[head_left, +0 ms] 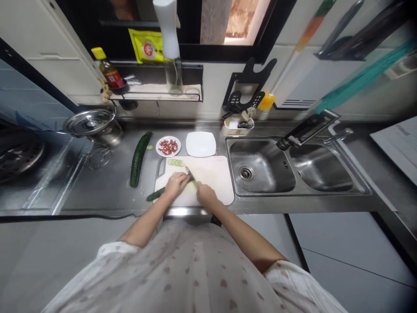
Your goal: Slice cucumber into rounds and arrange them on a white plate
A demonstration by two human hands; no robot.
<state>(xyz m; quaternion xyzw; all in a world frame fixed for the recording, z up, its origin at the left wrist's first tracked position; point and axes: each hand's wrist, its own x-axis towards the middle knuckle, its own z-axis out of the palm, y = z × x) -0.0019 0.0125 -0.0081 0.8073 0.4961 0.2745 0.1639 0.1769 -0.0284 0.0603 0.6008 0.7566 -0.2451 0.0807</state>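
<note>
On the white cutting board (215, 178), my left hand (176, 184) is closed over a cucumber (155, 194), whose uncut end sticks out past the board's left edge. My right hand (207, 195) grips a kitchen knife (190, 173); its blade lies at the cucumber's cut end, right beside my left fingertips. Most of the knife's handle is hidden in my fist. Several thin cucumber slices (176, 162) overlap in a row at the board's upper left. Left of the board lies a whole cucumber (140, 158), with a small cut piece (149, 147) near its tip.
Behind the board stand a small plate of chopped red pieces (168, 147) and a white square plate (201, 144). A double sink (260, 169) with a faucet (306, 130) is at the right. A lidded steel pot (97, 126) stands at the left, below a wall rack (156, 94).
</note>
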